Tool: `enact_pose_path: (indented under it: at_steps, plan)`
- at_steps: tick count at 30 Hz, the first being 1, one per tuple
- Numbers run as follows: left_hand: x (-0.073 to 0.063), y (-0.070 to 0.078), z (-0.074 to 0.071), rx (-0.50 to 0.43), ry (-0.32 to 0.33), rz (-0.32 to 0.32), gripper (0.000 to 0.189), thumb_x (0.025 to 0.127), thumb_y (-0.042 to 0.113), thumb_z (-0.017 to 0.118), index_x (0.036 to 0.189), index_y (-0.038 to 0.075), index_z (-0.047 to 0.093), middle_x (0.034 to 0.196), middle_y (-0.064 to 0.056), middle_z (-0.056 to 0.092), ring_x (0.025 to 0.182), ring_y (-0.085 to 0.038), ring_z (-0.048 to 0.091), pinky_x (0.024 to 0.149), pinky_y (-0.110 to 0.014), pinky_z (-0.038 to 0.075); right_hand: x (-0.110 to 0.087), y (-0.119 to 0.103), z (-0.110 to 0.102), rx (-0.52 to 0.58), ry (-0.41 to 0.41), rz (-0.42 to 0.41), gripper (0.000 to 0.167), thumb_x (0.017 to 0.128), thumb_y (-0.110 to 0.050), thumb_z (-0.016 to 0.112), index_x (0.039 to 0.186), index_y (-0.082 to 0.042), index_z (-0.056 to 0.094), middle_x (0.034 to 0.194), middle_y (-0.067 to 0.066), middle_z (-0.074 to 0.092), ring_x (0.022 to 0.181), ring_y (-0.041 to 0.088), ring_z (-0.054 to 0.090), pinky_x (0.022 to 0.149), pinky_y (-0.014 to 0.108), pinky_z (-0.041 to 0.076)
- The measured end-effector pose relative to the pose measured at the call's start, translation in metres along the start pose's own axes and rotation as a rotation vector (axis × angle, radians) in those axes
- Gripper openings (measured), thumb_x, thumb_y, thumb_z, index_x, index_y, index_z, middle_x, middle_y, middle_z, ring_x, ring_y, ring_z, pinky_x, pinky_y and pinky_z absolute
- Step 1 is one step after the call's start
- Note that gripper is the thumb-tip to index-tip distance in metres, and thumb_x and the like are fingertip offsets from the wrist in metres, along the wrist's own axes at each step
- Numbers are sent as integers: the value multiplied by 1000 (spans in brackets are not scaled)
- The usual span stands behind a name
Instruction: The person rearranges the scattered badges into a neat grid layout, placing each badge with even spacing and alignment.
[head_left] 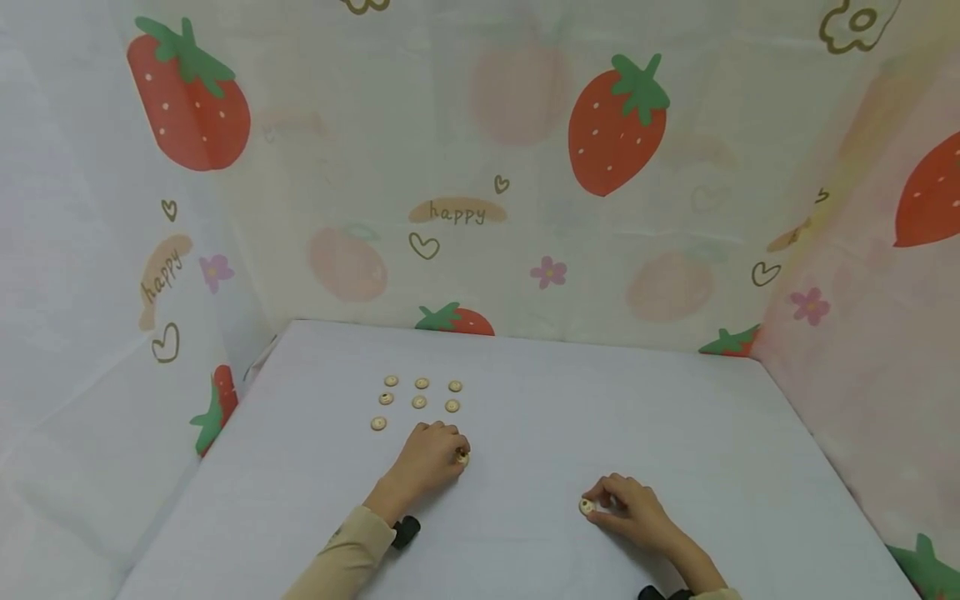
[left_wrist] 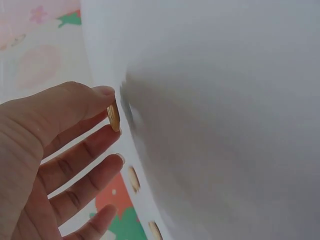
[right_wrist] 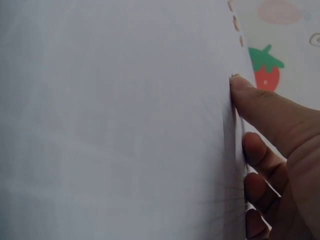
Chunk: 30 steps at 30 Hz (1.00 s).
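Observation:
My left hand (head_left: pixel 433 454) pinches a small round wooden piece (head_left: pixel 462 458) between thumb and fingers, low over the white table. In the left wrist view that hand (left_wrist: pixel 65 145) holds the piece (left_wrist: pixel 114 116) on edge, its other fingers spread. Farther right, my right hand (head_left: pixel 633 510) pinches a second round wooden piece (head_left: pixel 587 506), with a dark mark on its face. The right wrist view shows the right hand's thumb and curled fingers (right_wrist: pixel 255 147) at the table surface; the piece cannot be made out there.
Several similar wooden pieces (head_left: pixel 419 402) lie in rows beyond the left hand, one piece (head_left: pixel 378 423) nearer by itself. The white tabletop (head_left: pixel 600 400) ends against hanging cloth printed with strawberries (head_left: pixel 618 125). A dark band (head_left: pixel 406 532) sits at the left wrist.

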<state>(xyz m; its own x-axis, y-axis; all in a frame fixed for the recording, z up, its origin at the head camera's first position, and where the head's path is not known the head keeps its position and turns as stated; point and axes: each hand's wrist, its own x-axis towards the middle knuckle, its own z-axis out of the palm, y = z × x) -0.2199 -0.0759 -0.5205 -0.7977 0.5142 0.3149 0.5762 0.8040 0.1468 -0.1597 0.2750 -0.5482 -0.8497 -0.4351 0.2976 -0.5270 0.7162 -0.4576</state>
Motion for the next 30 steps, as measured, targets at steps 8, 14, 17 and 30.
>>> enact_pose_path:
  at_steps: [8, 14, 17, 30]
  plan:
    - [-2, -22, -4, -8, 10, -34, 10, 73, 19, 73, 82, 19, 71, 77, 7, 61, 73, -14, 53, 75, -40, 44, -1, 0, 0, 6, 5, 4, 16, 79, -32, 71, 91, -28, 61, 78, -17, 50, 69, -2, 40, 61, 19, 32]
    - [-1, -36, -7, 1, 28, -64, 8, 73, 17, 72, 81, 18, 71, 76, 6, 62, 75, -15, 56, 74, -42, 44, 0, 0, -1, 7, 16, -19, 16, 79, -29, 72, 91, -26, 61, 78, -16, 51, 69, -1, 40, 60, 19, 33]
    - [-2, -43, -10, 9, 18, -90, 8, 73, 17, 72, 82, 17, 71, 77, 6, 62, 76, -16, 56, 73, -42, 44, 0, 0, -1, 8, 15, -21, 17, 78, -29, 72, 91, -27, 61, 78, -16, 51, 69, -1, 41, 61, 18, 33]
    - [-1, -72, -12, 24, 34, -167, 8, 74, 17, 71, 81, 16, 73, 80, 4, 66, 74, -18, 57, 69, -44, 46, -1, 1, -1, 24, 16, -30, 17, 79, -29, 71, 91, -26, 61, 79, -17, 52, 69, 0, 41, 60, 18, 33]
